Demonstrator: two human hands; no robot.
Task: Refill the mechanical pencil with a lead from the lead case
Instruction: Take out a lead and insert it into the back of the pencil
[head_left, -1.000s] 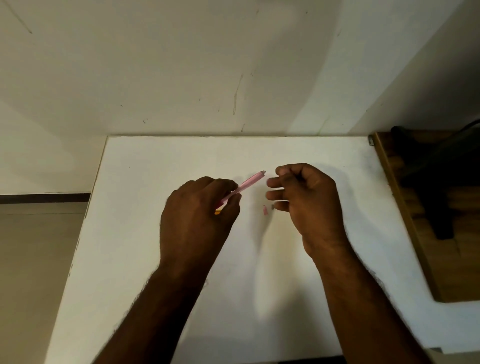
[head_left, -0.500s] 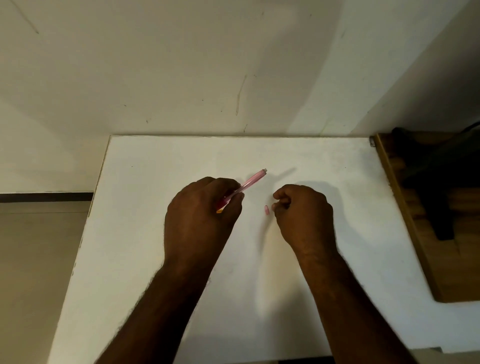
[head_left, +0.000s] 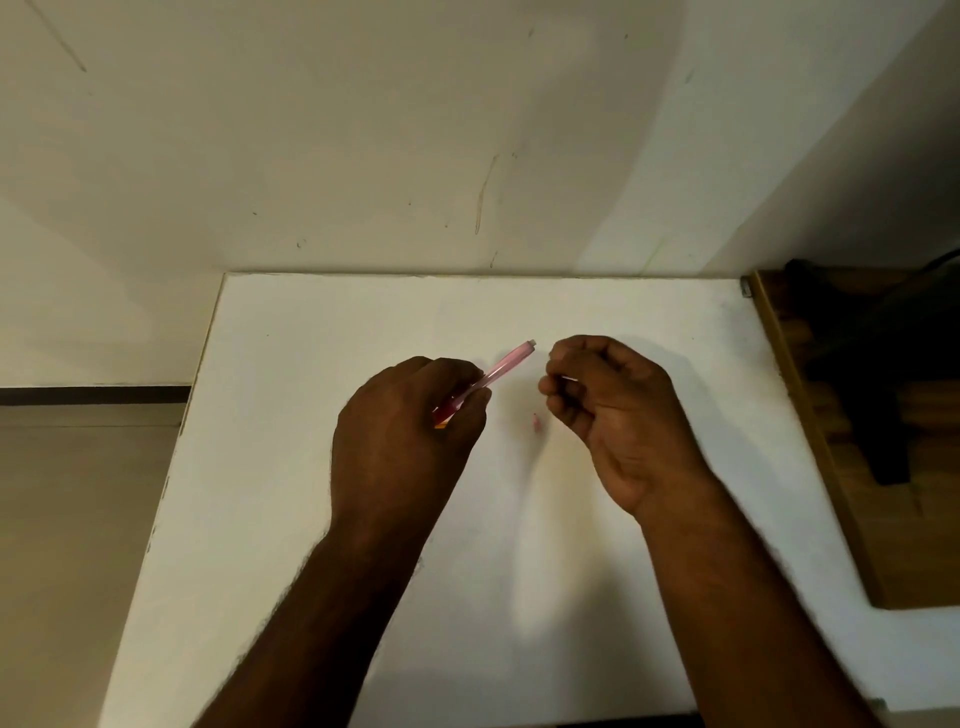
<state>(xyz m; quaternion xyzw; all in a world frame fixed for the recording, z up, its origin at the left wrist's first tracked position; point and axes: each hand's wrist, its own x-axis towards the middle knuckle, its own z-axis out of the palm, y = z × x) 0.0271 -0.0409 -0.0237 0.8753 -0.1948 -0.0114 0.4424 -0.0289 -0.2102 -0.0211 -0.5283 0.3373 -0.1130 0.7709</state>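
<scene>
My left hand (head_left: 405, 441) grips a pink mechanical pencil (head_left: 506, 364) by its lower half. The pencil slants up to the right, and its open rear end sits just left of my right hand's fingertips. My right hand (head_left: 613, 415) hovers above the white table (head_left: 311, 519) with thumb and fingers pinched on a small pale piece (head_left: 569, 379), too small to identify. A tiny pink cap (head_left: 536, 422) lies on the table between my hands. No lead case is in view.
A wooden surface (head_left: 831, 467) with a dark object (head_left: 878, 374) on it adjoins the table's right edge. The table's back edge meets a pale wall (head_left: 467, 156). Left of the table the floor (head_left: 78, 519) drops away.
My right hand dipped to the table beside the pink cap, then rose with its fingers pinched and came close to the pencil's rear end. My left hand and the pencil barely moved.
</scene>
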